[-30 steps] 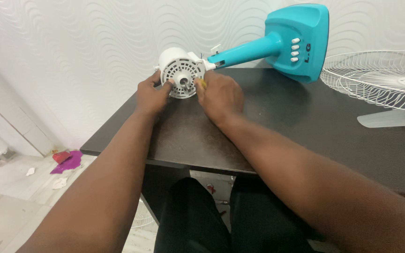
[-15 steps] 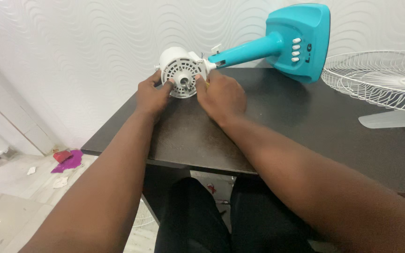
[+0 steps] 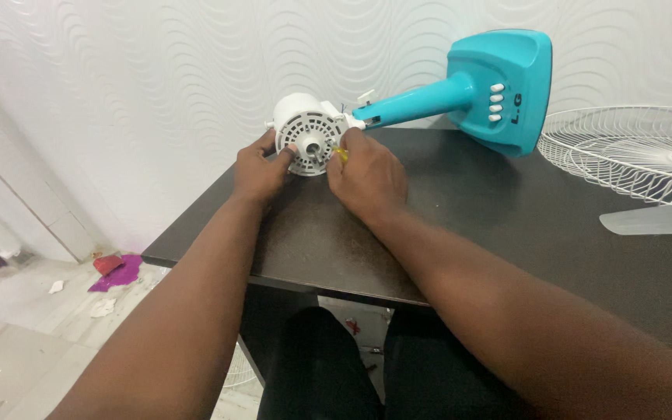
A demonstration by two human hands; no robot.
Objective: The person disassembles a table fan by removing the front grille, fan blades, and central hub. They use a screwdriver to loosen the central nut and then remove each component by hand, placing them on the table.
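motor [image 3: 309,142] lies at the far left of the table [image 3: 460,210], just ahead of both hands, touching them | left hand [image 3: 258,173] clasps its left rim | right hand [image 3: 367,177] pinches a yellow tool [image 3: 340,154] at its face | fan's long axis runs right and away along the neck [image 3: 414,99] to the base [image 3: 507,85]; motor face points toward the person
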